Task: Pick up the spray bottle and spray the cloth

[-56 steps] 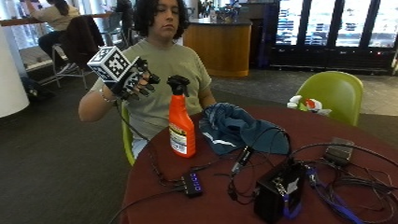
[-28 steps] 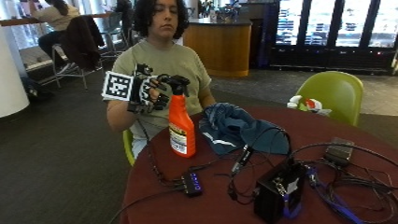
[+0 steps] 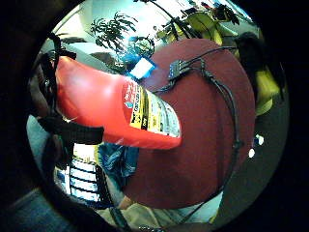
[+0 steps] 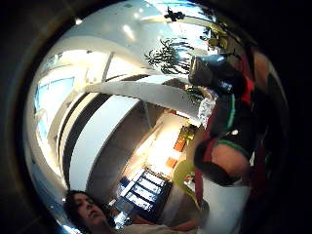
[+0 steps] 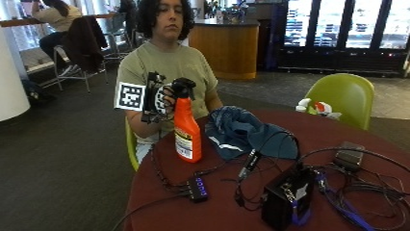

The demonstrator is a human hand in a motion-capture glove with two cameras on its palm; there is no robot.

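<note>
Behind the person is a big room with a wooden counter (image 5: 229, 47) and dark glass doors (image 5: 339, 33). Up front is a round, dark red table (image 5: 224, 211), and the person sits at its far side. A green chair (image 5: 342, 96) stands beside the table.

On the table lies a blue cloth (image 5: 243, 134), all bunched up. It is just beside the orange spray bottle (image 5: 187, 130). The bottle stands straight up on the table near the edge, right in front of the person. It has a black top and a label low on its side.

The gloved right hand (image 5: 159, 98) is up at the top of the bottle. Its fingers curl around the black top and neck, so the hand holds the bottle there. In the little finger side palm view the orange bottle fills much of the picture, very close to the palm, with the red table under it.

Nearer to us is a black box (image 5: 285, 199) with lots of black wires (image 5: 359, 178) looped around it. A small black hub with blue lights (image 5: 197, 186) lies near the bottle, with wires running from it.
</note>
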